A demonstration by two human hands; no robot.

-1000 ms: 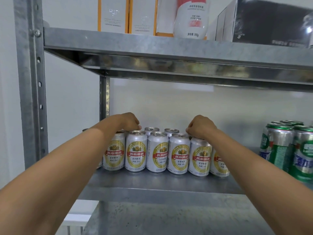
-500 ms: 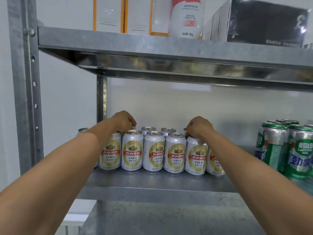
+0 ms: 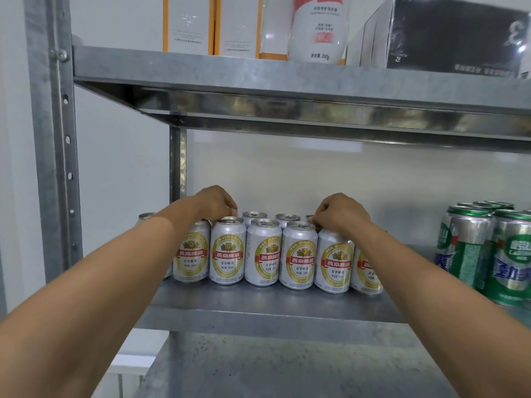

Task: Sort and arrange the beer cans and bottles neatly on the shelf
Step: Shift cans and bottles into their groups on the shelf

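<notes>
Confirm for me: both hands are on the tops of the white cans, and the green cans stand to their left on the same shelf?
Not quite. The head view shows the green cans to the right of the white cans, not the left. The rest holds: the left hand and right hand rest on the white cans' tops, and both groups stand on the same shelf.

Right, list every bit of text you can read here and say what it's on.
"YAN JING BEER", "燕京啤酒", "8°P 啤酒": white cans.
"净含量 300g": red-and-white bottle on the top shelf.
"3": black box.
Green cans: characters cut off, unreadable.
Orange-edged boxes: print too small.
</notes>
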